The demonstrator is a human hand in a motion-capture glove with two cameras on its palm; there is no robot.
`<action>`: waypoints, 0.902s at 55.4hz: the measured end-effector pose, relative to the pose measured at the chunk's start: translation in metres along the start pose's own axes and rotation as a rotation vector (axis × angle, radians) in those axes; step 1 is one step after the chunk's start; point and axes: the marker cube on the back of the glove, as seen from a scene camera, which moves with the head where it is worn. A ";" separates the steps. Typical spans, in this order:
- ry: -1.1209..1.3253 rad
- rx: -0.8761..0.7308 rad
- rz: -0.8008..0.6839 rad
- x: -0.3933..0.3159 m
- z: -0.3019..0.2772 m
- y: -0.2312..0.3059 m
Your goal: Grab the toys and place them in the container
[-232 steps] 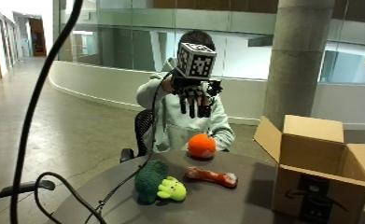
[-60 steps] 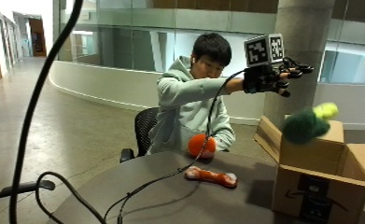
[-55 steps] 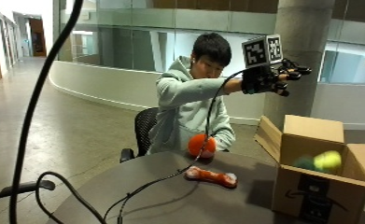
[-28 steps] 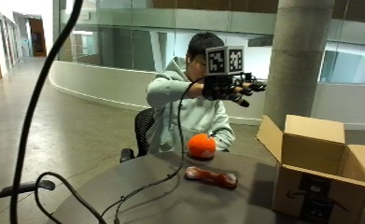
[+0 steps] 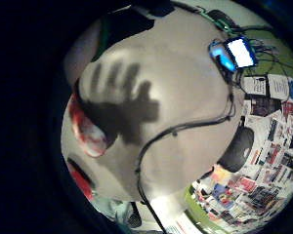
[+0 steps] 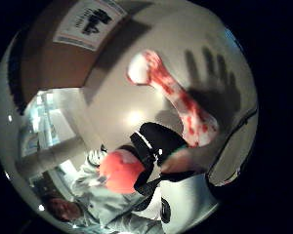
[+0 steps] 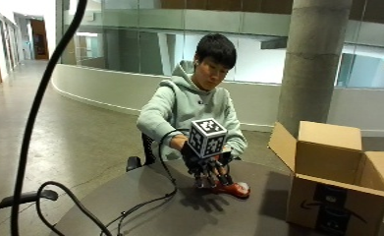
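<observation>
A red and white bone-shaped plush (image 7: pixel 236 189) lies on the round grey table (image 7: pixel 244 219), in front of the seated person. My gloved right hand (image 7: pixel 207 169) hovers just above its near end, fingers spread and pointing down, holding nothing. In the thumb side palm view the bone plush (image 6: pixel 178 105) lies beside the hand's shadow, and an orange ball (image 6: pixel 119 170) sits beyond it near the person. In the outside view my hand hides the ball. The little finger side palm view shows the bone plush (image 5: pixel 88 134) at the table's edge.
An open cardboard box (image 7: pixel 335 184) stands on the table's right side with its flaps up, and the box (image 6: pixel 53 53) also shows past the bone in the thumb side palm view. A black cable (image 7: pixel 139 209) trails across the table's left part.
The green plush left my hand above the box and dropped inside. My hand then swung back left and came down over the bone plush.
</observation>
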 end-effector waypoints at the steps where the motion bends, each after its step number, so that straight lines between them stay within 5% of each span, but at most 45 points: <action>1: 0.005 -0.013 -0.001 0.001 0.004 -0.001; 11: 0.051 -0.096 -0.003 -0.010 0.041 0.001; 29: -0.023 0.067 -0.134 -0.030 0.012 0.010; 39: 0.011 0.028 -0.224 -0.051 -0.051 0.027; 50: 0.096 0.189 -0.313 -0.051 -0.169 0.011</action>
